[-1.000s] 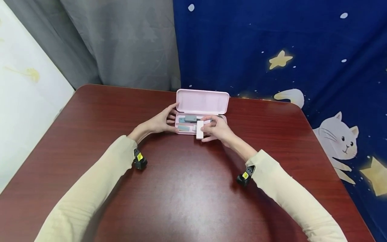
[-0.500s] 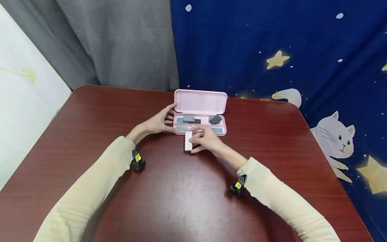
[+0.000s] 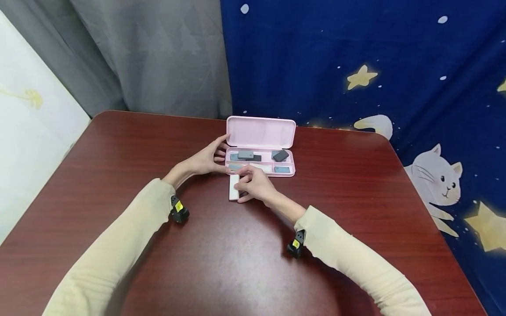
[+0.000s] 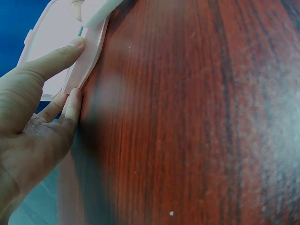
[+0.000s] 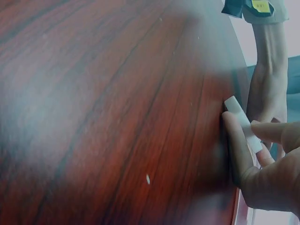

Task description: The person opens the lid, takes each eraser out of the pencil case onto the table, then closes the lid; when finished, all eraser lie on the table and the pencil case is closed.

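A pink pencil case (image 3: 261, 133) lies on the table with its lid raised. My left hand (image 3: 200, 161) is at its left end, fingers spread and fairly straight; in the left wrist view the thumb (image 4: 61, 58) touches the rim and the fingertips meet the outer wall. My right hand (image 3: 254, 185) pinches a white rectangular block (image 3: 234, 188) between thumb and fingers, just in front of the case's left front corner. In the right wrist view, the block (image 5: 243, 123) is long and thin-sided. Part of the case's front is hidden behind the right hand.
Inside the case lie a grey block (image 3: 246, 155), a dark block (image 3: 281, 156), a blue-grey piece (image 3: 282, 169) and other small flat pieces. The reddish-brown table (image 3: 221, 245) reaches back to grey and blue curtains (image 3: 308, 57).
My right hand has carried the white block from over the case's front left and toward me, uncovering the dark block and the blue-grey piece. The left hand stays at the case's end.
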A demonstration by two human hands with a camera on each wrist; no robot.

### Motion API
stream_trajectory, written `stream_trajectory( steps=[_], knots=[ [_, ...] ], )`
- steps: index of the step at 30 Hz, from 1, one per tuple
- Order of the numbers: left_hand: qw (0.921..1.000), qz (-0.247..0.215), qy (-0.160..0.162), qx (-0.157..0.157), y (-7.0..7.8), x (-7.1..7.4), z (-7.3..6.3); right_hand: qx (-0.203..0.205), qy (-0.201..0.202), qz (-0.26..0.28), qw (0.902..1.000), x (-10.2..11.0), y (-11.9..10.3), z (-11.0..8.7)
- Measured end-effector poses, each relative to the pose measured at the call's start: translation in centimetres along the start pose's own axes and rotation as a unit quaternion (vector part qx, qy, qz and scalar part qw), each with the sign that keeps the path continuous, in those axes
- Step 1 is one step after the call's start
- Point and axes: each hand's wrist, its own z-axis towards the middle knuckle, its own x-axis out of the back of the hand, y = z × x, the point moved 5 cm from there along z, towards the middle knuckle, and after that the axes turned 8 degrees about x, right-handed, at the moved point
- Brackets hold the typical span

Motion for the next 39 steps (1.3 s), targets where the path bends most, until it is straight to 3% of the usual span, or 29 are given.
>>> stream_trajectory(
  steps=[16,23,39],
  knots=[
    [0.9998,-0.018,-0.009,-0.003,0.34,-0.14,-0.13,0.009,0.04,-0.094,0.9947,-0.49,-0.48,-0.27],
    [0.9999,-0.013,-0.006,-0.004,0.41,-0.18,-0.11,0.017,0.056,-0.112,0.992,-0.57,-0.28,-0.21],
    [0.9995,-0.028,-0.01,-0.006,0.31,-0.21,-0.16,0.026,0.042,-0.119,0.9916,-0.27,-0.2,-0.36]
  ],
)
